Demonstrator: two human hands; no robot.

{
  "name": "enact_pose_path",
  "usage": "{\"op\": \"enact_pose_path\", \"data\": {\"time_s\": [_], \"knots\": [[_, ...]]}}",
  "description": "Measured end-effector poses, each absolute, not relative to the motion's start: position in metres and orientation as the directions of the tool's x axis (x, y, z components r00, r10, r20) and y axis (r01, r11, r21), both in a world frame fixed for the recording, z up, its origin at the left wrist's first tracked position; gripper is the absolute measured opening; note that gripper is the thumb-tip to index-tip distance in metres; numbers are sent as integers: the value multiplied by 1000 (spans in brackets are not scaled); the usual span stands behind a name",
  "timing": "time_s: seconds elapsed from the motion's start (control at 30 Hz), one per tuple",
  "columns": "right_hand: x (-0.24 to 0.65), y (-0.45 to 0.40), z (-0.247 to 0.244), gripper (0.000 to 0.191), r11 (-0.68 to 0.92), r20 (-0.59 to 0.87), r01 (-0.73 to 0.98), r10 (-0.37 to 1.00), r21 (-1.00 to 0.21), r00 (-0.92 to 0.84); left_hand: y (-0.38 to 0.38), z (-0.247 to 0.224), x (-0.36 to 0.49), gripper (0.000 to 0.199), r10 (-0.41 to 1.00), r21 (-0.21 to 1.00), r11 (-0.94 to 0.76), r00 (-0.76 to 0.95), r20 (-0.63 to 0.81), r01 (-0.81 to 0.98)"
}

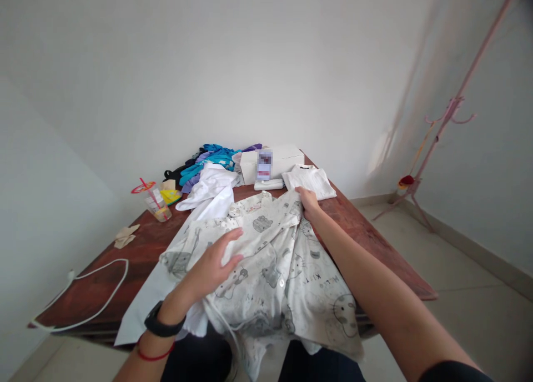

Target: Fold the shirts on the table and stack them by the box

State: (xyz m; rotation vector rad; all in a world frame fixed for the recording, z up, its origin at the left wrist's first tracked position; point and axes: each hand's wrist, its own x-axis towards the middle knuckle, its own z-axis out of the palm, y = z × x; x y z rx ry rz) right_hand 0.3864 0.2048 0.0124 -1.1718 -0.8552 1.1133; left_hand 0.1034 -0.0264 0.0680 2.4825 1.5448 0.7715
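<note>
A pale button-up shirt [266, 260] printed with grey cartoon cats and lettering lies spread over the near part of the table, its lower edge hanging over the front. My right hand [308, 201] is closed on its upper right part, near the shoulder. Above the shirt's left half hovers my left hand [222, 260], fingers apart, thumb stretched out, holding nothing. Whether its fingertips touch the cloth I cannot tell. A white garment [208, 196] extends under the printed shirt's left side. A folded white top [310, 182] rests just beyond my right hand.
On the reddish-brown table [370, 243] are a heap of blue and purple clothes [216, 159], a white box [283, 162] with a phone [264, 165] before it, a plastic cup [158, 203], crumpled tissue [126, 236] and a white cable [112, 298]. A pink coat stand [449, 112] stands right.
</note>
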Motion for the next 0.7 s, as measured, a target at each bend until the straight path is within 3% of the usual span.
{"op": "enact_pose_path", "data": {"time_s": [0.07,0.17,0.2,0.27,0.3,0.37,0.43,0.53,0.7], "knots": [[389,202,16,18,63,18,-138,952,-988,306,-15,54,103,55,879,272,-472,424,218,839],[387,192,30,30,247,262,88,900,-965,347,0,31,94,50,908,172,-390,348,232,905],[383,186,35,31,346,388,193,881,-918,271,3,24,91,48,910,168,-373,325,257,913],[371,173,43,25,551,561,326,824,-768,-73,5,15,87,44,898,178,-384,321,302,906],[364,166,44,24,630,559,331,776,-703,-291,5,13,87,43,888,183,-398,328,321,899],[349,152,43,33,714,423,290,638,-637,-643,2,12,87,39,874,192,-418,336,351,888],[337,143,36,45,773,283,286,508,-566,-814,-1,13,88,36,867,210,-421,324,377,882],[330,138,27,36,822,210,340,471,-457,-857,-3,14,89,31,853,281,-421,272,445,862],[330,141,24,13,820,204,386,501,-424,-841,-3,14,88,23,813,401,-438,165,558,805]]}}
